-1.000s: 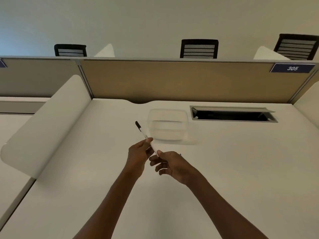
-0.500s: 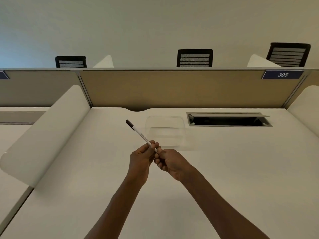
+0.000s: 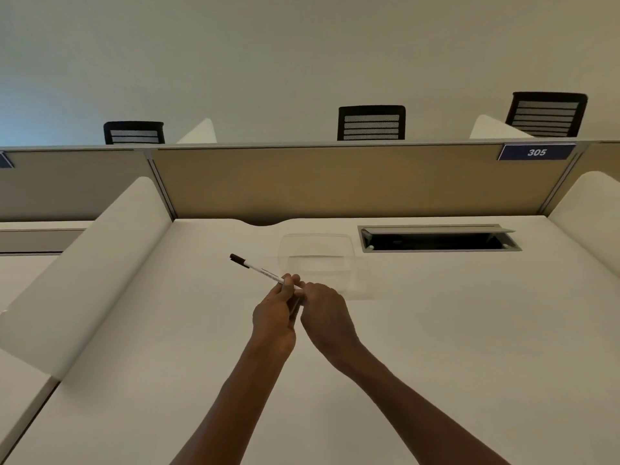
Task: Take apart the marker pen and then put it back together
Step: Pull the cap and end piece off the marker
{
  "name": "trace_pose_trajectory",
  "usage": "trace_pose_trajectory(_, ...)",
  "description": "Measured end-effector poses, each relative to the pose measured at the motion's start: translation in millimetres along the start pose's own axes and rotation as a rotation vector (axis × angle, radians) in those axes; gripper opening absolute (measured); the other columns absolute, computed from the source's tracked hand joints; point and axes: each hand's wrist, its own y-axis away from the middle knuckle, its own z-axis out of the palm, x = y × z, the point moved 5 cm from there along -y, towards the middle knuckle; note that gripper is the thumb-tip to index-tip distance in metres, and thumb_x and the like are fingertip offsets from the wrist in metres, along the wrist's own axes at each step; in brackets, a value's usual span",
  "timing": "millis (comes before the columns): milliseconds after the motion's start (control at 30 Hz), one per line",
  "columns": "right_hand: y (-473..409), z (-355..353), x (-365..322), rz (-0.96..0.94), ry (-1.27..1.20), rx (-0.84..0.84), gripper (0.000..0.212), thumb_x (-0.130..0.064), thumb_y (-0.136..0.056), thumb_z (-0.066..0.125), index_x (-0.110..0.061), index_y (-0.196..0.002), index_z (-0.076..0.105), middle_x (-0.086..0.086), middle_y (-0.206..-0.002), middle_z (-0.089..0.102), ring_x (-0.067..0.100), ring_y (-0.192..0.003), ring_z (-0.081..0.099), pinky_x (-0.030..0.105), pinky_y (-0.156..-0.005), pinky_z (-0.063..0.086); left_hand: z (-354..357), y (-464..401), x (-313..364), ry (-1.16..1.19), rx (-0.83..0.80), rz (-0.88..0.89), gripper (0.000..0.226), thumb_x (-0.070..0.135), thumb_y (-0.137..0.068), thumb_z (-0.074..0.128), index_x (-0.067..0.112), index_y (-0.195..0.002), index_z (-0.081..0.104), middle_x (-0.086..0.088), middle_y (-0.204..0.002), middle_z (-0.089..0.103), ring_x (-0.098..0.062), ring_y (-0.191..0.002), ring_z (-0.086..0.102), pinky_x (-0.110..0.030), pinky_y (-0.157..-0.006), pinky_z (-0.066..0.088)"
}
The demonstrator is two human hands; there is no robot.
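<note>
Marker pen (image 3: 260,270): white barrel, black end pointing up-left, held in the air above the white worktop (image 3: 436,330). Left hand (image 3: 273,317): fingertips pinch the barrel's near end. Right hand (image 3: 327,317): fingers curled at the same end, touching the left; its grip is hidden. Clear plastic container (image 3: 317,253): on the worktop just behind the hands.

Wall: you face a plain cream wall (image 3: 302,55) filling the upper frame.
Partition: a tan divider panel (image 3: 335,182) crosses mid-frame, its blue plate (image 3: 536,152) reading 305 at right.
Chairs: three black chair backs (image 3: 371,123) show above the partition.
Desk: a white desk (image 3: 469,330) fills the lower frame, with an open cable hatch (image 3: 436,239) right of centre.
Side screens: white curved screens (image 3: 84,273) flank the desk.
</note>
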Motion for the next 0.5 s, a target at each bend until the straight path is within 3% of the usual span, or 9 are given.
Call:
trace_pose_trajectory(100,-9,5,11,0.412,-0.62,-0.345,0.041,-0.031,-0.102,0.041,-0.007,-0.081,0.067,0.008,-0.067,0.065,0.016,-0.055,0.053,0.023,-0.051,0.04,-4,-2,5,-0.02,-0.136,0.007,0.021,0.019,-0.096,0.058,0.01,-0.092,0.076,-0.003,-0.086,0.075,-0.015,-0.073,0.07,-0.027,-0.069,0.055)
trace_pose_trajectory(167,-8,5,13,0.576,-0.981,-0.509,0.042,-0.032,-0.102,0.042,-0.007,-0.083,0.069,0.004,-0.065,0.062,0.012,-0.051,0.05,0.021,-0.048,0.038,-5,-3,6,-0.044,-0.204,0.01,0.025,0.021,-0.097,0.055,0.014,-0.09,0.078,-0.002,-0.085,0.073,-0.013,-0.072,0.066,-0.03,-0.074,0.052)
trace_pose_trajectory(267,-3,1,14,0.7,-1.189,-0.683,0.039,-0.029,-0.102,0.043,-0.007,-0.087,0.071,0.004,-0.068,0.065,0.01,-0.051,0.053,0.017,-0.046,0.041,-3,-2,8,-0.055,-0.285,0.007,0.026,0.024,-0.095,0.054,0.019,-0.088,0.079,-0.001,-0.09,0.075,-0.013,-0.081,0.069,-0.028,-0.076,0.053)
trace_pose_trajectory(367,0,4,11,0.808,-1.281,-0.671,0.035,-0.026,-0.101,0.047,-0.007,-0.083,0.07,0.002,-0.064,0.063,0.008,-0.048,0.052,0.015,-0.04,0.038,-3,-3,10,-0.013,-0.282,0.02,0.022,0.022,-0.092,0.056,0.015,-0.1,0.075,-0.002,-0.1,0.076,-0.017,-0.094,0.071,-0.027,-0.075,0.057)
trace_pose_trajectory(500,-4,10,11,0.787,-1.095,-0.402,0.035,-0.024,-0.1,0.05,-0.01,-0.071,0.064,0.0,-0.058,0.056,0.005,-0.044,0.047,0.014,-0.042,0.036,-4,-2,6,-0.038,-0.129,0.068,0.023,0.012,-0.095,0.056,0.003,-0.112,0.067,-0.006,-0.092,0.076,-0.019,-0.089,0.07,-0.027,-0.075,0.058)
